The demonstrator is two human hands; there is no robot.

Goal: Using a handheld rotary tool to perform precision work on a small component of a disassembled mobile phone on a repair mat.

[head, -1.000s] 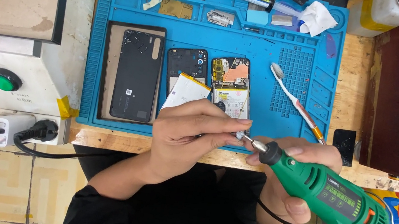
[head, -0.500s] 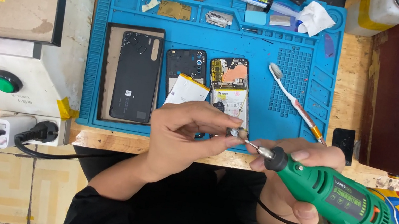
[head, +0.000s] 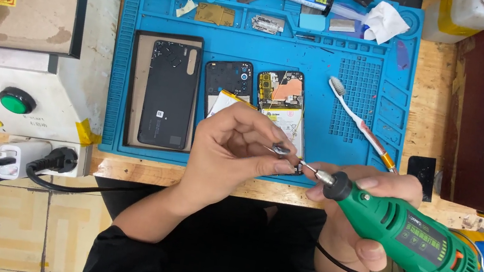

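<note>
Two hands over blue mat: left hand pinches small dark part, largely hidden; right hand wraps green rotary tool, bit tip indistinct.

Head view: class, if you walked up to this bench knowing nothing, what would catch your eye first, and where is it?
First, the green rotary tool at lower right, gripped in the right hand, its tip meeting a small part pinched by the left hand at the bench edge. Behind lies the blue work mat with an opened phone at its middle and a toothbrush to the right.
</note>
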